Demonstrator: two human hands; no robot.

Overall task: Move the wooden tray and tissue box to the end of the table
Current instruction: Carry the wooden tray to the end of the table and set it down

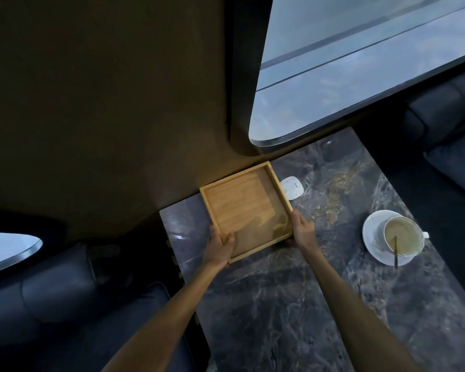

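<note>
A square wooden tray (242, 205) with a low rim lies on the dark marble table (279, 304), its far corner against the wall under the window. The tray holds nothing. My left hand (220, 247) grips the tray's near left corner, thumb over the rim. At the near right corner my right hand (302, 229) holds the rim. No tissue box is in view.
A small white rounded device (293, 187) lies just right of the tray's far side. A white cup (403, 236) of milky coffee with a spoon stands on a saucer (373, 237) to the right. Dark sofas flank the table on both sides.
</note>
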